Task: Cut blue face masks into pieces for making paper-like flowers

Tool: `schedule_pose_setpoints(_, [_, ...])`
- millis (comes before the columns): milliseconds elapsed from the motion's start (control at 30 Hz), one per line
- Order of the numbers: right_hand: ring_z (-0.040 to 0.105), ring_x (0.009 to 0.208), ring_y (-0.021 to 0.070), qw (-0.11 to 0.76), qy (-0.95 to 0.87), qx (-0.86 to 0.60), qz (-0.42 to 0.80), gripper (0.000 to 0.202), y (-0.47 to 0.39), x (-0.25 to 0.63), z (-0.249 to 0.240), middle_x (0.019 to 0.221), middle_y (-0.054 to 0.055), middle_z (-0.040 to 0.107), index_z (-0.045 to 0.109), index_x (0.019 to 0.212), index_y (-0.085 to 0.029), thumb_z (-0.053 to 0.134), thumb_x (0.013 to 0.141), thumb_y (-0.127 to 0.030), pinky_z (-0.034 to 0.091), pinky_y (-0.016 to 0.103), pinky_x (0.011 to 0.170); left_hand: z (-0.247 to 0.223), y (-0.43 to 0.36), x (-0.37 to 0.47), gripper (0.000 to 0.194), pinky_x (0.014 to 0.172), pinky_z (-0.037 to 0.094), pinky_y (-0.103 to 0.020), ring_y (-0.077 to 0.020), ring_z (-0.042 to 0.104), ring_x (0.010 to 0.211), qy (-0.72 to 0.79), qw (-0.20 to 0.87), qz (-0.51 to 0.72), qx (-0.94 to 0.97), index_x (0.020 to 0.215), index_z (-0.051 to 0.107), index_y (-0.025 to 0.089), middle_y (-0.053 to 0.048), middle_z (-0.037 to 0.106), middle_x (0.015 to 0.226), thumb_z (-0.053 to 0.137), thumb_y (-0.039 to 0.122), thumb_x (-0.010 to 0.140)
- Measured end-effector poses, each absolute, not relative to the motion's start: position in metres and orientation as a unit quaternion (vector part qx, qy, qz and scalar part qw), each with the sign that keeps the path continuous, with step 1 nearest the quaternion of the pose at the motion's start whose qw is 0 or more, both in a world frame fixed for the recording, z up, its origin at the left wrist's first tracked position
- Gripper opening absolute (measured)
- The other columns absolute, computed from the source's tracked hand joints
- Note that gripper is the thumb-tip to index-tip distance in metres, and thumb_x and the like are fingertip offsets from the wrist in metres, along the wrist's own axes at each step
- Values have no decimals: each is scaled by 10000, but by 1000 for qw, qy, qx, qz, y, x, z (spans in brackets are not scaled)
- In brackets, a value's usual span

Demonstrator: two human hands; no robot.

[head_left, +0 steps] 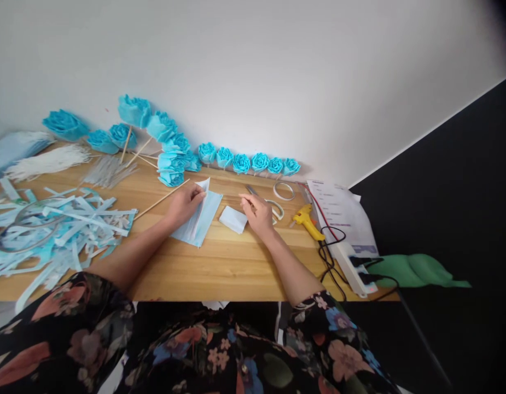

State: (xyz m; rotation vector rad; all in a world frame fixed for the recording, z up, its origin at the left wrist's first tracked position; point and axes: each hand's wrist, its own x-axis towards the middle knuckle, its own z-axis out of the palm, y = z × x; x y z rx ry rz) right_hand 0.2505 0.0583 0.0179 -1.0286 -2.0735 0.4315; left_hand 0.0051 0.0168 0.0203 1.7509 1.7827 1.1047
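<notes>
My left hand (187,203) is closed on the upper edge of a light blue pleated sheet (208,213), which lies on the wooden table. A thin wooden stick (158,201) lies beside that hand. To the right, my right hand (256,212) hovers by a small white folded piece (233,219); its thumb and index finger are close together, and whether anything is between them is too small to tell. Scissors (275,210) with pale handles lie partly behind my right hand. A roll of tape (284,191) rests further back.
Blue fabric roses (241,163) line the wall, some on sticks. Cut strips (68,224) pile up at the left near white strings (51,161). At right are a yellow glue gun (308,221), a power strip (354,268), cables and printed paper (343,210).
</notes>
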Motion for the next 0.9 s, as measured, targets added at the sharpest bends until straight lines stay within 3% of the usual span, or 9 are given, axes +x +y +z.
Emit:
schedule_pose_setpoints(200, [694,902,209,404,-809,-378,200,316,49,249,31,910,78,759,733,1049,-197,463,976,-343,502,356,904,23,15,6,214,670,402,-303,-169,546,697,630,219,448,596,794,570,195,-5,601,749,525,388,873])
schedule_pose_setpoints(300, [703,931,201,400,-772,-373,322,323,47,238,39,986,72,760,721,1115,-219,489,973,-392,528,348,894,28,12,8,232,680,410,-303,-167,542,699,623,202,460,600,772,574,198,-5,602,738,537,406,868])
schedule_pose_setpoints(433, [710,969,202,331,-676,-357,553,437,48,211,38,1117,86,739,657,1253,-204,570,920,-474,566,321,815,33,5,13,256,711,442,-313,-175,557,707,608,177,472,613,758,587,203,-8,619,722,539,427,872])
schedule_pose_setpoints(567, [680,1000,187,306,-656,-278,632,460,50,183,28,1092,30,734,668,1216,-221,705,827,-464,546,306,890,34,0,16,247,830,485,-364,-211,623,800,574,133,461,664,794,645,212,-27,681,791,557,423,884])
schedule_pose_setpoints(667, [671,936,184,371,-617,-318,617,353,51,172,20,982,10,736,711,1047,-186,744,796,-432,548,281,824,37,-2,17,231,981,465,-432,-250,652,996,528,113,447,713,919,700,228,-54,729,984,528,382,916])
schedule_pose_setpoints(800, [674,766,165,401,-481,-353,695,300,54,178,18,829,12,734,685,888,-162,783,752,-411,563,279,725,40,0,13,358,1077,423,-476,-282,565,1241,541,77,517,659,1213,652,238,-92,661,1270,552,419,921])
schedule_pose_setpoints(900, [689,730,165,381,-451,-301,749,372,54,193,25,819,17,741,687,869,-174,861,645,-416,583,295,741,37,6,9,580,1029,472,-469,-299,568,1250,535,171,550,618,1393,529,212,-137,614,1354,594,504,896])
